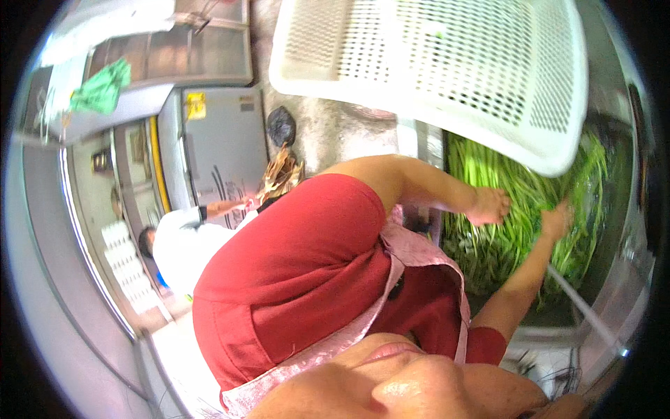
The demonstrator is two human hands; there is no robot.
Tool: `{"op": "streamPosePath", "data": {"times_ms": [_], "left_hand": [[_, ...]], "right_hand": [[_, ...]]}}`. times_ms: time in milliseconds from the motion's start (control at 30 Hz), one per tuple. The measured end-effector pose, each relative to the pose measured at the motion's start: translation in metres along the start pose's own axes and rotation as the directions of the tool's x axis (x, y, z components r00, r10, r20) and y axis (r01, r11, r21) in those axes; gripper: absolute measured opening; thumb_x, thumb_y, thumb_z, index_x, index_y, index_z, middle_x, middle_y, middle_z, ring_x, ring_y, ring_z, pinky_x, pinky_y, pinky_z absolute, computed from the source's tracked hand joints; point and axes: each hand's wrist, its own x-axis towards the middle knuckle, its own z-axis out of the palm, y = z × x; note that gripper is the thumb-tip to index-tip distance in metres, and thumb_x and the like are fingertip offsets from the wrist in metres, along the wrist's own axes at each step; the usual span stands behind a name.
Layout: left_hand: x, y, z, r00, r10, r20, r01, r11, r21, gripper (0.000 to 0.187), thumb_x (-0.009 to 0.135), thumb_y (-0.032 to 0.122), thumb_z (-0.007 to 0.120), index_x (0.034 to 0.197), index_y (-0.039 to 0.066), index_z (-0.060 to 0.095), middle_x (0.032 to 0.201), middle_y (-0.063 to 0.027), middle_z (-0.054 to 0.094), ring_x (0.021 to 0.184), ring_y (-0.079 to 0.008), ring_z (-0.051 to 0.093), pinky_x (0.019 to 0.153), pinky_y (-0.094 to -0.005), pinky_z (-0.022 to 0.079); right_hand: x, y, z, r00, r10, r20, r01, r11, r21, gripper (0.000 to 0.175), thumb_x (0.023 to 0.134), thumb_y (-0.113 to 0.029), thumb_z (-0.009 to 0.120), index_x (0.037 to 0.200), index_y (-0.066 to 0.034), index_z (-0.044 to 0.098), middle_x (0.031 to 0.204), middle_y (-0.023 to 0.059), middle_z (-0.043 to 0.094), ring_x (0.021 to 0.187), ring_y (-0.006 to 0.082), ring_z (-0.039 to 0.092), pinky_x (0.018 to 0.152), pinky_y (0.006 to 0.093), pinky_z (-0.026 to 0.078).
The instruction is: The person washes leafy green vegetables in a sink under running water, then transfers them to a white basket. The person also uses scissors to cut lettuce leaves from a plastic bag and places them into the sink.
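Long-stemmed leafy greens lie in a metal sink basin at the right. My left hand, on the upper arm in the view, rests at the greens with its fingers bent; whether it grips any stems cannot be made out. My right hand reaches in among the stems from below, its fingers partly hidden by blur and leaves. A large white perforated plastic basket stands above my hands and covers the far part of the greens.
A thin metal rod or pipe crosses the basin's near corner. A co-worker in white is behind me at the left, near a grey refrigerator. A black plastic bag and dry brown husks or leaves lie on the floor.
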Motion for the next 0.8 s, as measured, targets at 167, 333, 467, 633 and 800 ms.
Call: {"op": "streamPosePath", "data": {"times_ms": [167, 333, 467, 633, 800], "left_hand": [[0.000, -0.015, 0.009, 0.990, -0.013, -0.142, 0.016, 1.000, 0.018, 0.049, 0.074, 0.037, 0.072, 0.115, 0.011, 0.065, 0.131, -0.0101, 0.053, 0.127, -0.0296, 0.042, 0.107, -0.0471, 0.031], [0.006, -0.012, 0.017, 0.896, 0.058, -0.441, -0.021, 0.996, 0.088, 0.034, 0.071, 0.041, 0.068, 0.092, 0.014, 0.071, 0.101, -0.0041, 0.064, 0.109, -0.0246, 0.052, 0.092, -0.0450, 0.037], [0.010, -0.008, 0.013, 0.886, 0.039, -0.463, -0.033, 0.999, 0.020, 0.032, 0.072, 0.041, 0.068, 0.087, 0.013, 0.071, 0.099, -0.0035, 0.064, 0.108, -0.0238, 0.054, 0.093, -0.0450, 0.036], [0.025, -0.020, 0.032, 0.955, -0.076, -0.287, 0.099, 0.993, 0.067, 0.034, 0.073, 0.043, 0.067, 0.090, 0.014, 0.073, 0.104, -0.0039, 0.064, 0.111, -0.0244, 0.052, 0.094, -0.0449, 0.036], [0.008, -0.013, 0.015, 0.858, -0.309, -0.410, 0.358, 0.933, 0.047, 0.046, 0.077, 0.048, 0.064, 0.106, 0.013, 0.072, 0.118, -0.0087, 0.061, 0.123, -0.0345, 0.046, 0.108, -0.0528, 0.025]], "right_hand": [[0.001, 0.021, -0.053, 0.987, -0.158, 0.025, 0.137, 0.913, 0.384, 0.082, 0.075, -0.016, 0.077, 0.146, -0.0144, 0.036, 0.142, 0.0186, 0.045, 0.126, 0.0343, 0.048, 0.101, 0.0483, 0.043], [-0.043, 0.042, -0.092, 0.945, -0.292, -0.147, 0.326, 0.810, 0.488, 0.093, 0.076, -0.024, 0.078, 0.152, -0.0152, 0.024, 0.151, 0.0170, 0.033, 0.135, 0.0357, 0.038, 0.108, 0.0497, 0.033], [-0.018, 0.021, -0.112, 0.929, -0.266, -0.255, 0.349, 0.858, 0.377, 0.092, 0.081, -0.035, 0.075, 0.153, -0.0162, 0.020, 0.151, 0.0170, 0.032, 0.136, 0.0374, 0.035, 0.107, 0.0501, 0.033], [0.073, 0.044, 0.005, 0.930, -0.364, 0.046, 0.222, 0.659, 0.718, 0.088, 0.088, -0.049, 0.064, 0.150, -0.0038, 0.021, 0.149, 0.0225, 0.033, 0.135, 0.0405, 0.033, 0.109, 0.0480, 0.030], [-0.030, -0.002, -0.027, 0.751, -0.583, -0.309, 0.657, 0.616, 0.435, 0.100, 0.081, -0.054, 0.069, 0.149, -0.0010, 0.019, 0.146, 0.0262, 0.033, 0.130, 0.0418, 0.038, 0.103, 0.0548, 0.034]]}}
